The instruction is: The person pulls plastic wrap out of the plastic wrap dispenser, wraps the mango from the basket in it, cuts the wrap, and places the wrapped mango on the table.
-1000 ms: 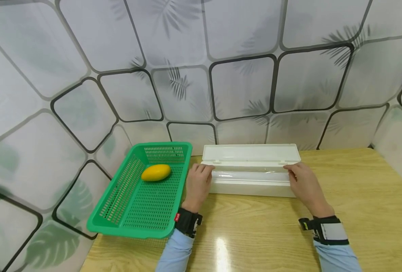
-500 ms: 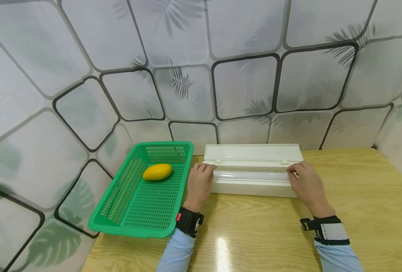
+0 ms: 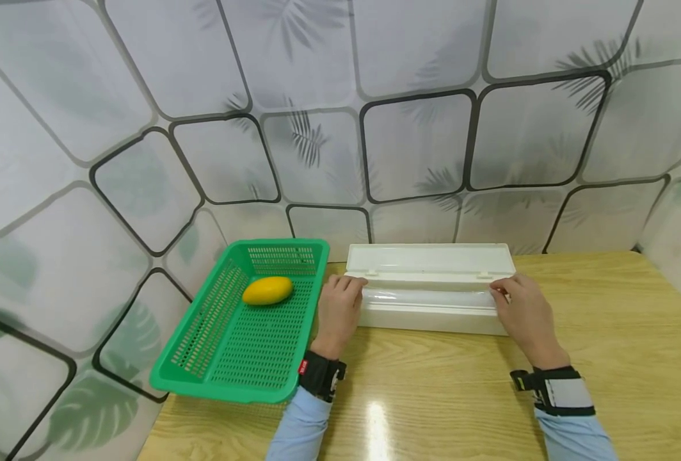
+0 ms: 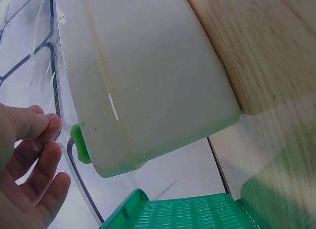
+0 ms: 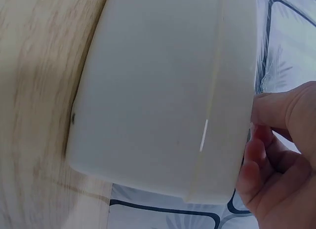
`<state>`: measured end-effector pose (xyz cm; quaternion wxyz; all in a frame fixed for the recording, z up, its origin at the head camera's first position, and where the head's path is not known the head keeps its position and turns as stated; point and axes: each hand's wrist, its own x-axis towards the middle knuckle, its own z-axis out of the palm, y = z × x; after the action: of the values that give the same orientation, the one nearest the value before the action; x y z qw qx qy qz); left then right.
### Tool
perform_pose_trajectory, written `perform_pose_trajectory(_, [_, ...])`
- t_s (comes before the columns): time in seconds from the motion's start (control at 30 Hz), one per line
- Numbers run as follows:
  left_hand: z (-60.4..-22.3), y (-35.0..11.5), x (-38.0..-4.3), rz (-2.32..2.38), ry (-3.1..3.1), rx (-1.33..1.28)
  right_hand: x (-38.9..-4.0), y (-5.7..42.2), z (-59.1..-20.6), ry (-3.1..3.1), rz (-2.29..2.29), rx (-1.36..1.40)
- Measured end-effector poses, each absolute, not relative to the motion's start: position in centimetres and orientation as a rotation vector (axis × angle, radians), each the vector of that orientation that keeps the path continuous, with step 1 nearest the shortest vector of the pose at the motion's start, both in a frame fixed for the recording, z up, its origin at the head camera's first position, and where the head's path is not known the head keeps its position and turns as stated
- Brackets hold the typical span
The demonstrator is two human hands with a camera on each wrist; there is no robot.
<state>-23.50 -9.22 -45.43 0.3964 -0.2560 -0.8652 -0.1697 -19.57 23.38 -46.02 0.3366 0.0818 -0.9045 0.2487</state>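
Pinching clear film (image 3: 427, 297) over open white box (image 3: 432, 320), right of centre in head view.
Closed thumb-to-finger with left hand (image 3: 338, 312); apparently likewise with right hand (image 3: 523, 310), tips partly hidden. Slid rightward with the latter over the last second, toward the box's right end, suggesting a wider hold on the film. Farther out, left of centre: green basket (image 3: 228, 392) with yellow fruit (image 3: 267, 291) inside.

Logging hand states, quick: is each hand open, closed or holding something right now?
Left hand: closed, pinching the film.
Right hand: closed, also pinching the film.
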Motion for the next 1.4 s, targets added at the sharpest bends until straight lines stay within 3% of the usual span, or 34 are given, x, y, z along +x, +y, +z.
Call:
perform_pose_trajectory(0.8, [-45.2,-9.2,-22.8,-0.549,-2.221,-0.633,-18.7,23.6,-45.2,-2.306,0.608,0.128])
perform_pose_trajectory(1.4, [-44.3,-8.9,-22.7,-0.589,-2.123,-0.601,-18.7,24.0,-44.1,-2.233,0.667,0.307])
